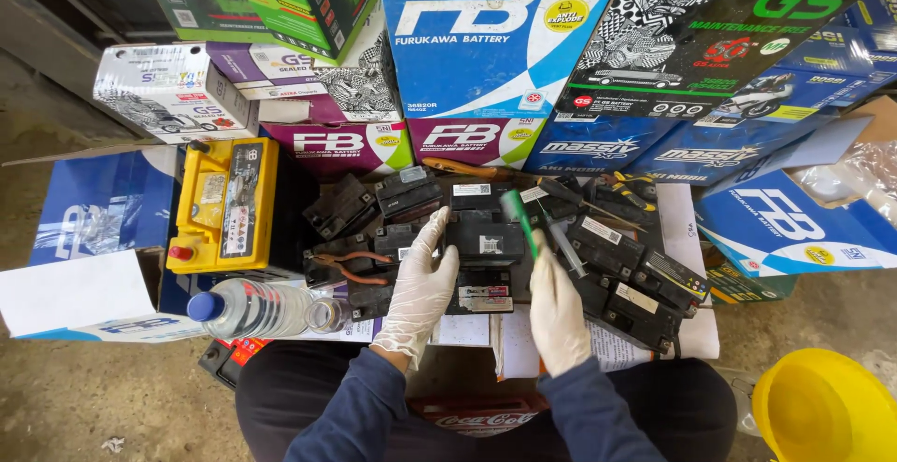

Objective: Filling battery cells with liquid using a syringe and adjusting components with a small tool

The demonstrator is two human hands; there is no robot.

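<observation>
From the head view, the gloved left hand [422, 280] lies flat, fingers spread, on a small black battery [484, 238] amid a row of similar ones. The gloved right hand [558, 311] is closed round a green-handled brush [517, 219], its long axis near upright, tilted slightly left (bristle end hard to make out). Bare concrete floor [75, 397]; stacked battery boxes [491, 32] behind. A yellow bucket [827, 411] is cut off at the corner.
</observation>
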